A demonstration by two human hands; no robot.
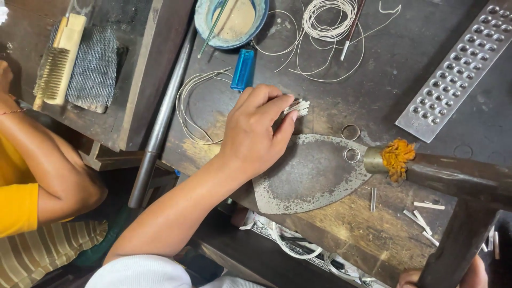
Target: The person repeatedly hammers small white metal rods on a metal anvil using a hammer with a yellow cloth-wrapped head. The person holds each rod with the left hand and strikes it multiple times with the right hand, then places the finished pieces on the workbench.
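My left hand (pixel 256 130) reaches in from the lower left and pinches a small bundle of short silver strips (pixel 297 108) just above a worn, leaf-shaped metal plate (pixel 309 176) on the dark wooden bench. Two small wire rings (pixel 351 154) lie at the plate's upper right edge. My right hand (pixel 445 278) shows only at the bottom right corner, closed around the dark handle of a heavy tool (pixel 464 213). The tool's metal end, with an orange tuft (pixel 397 156), points toward the rings.
A blue lighter (pixel 243 69), a bowl (pixel 232 18) and coiled white wire (pixel 328 16) sit at the back. A perforated metal bar (pixel 458 69) lies at right, with loose cut strips (pixel 424 216) near the front. At left are a long metal rod (pixel 160 117), a wire brush (pixel 58 64) and a co-worker's arm (pixel 48 170).
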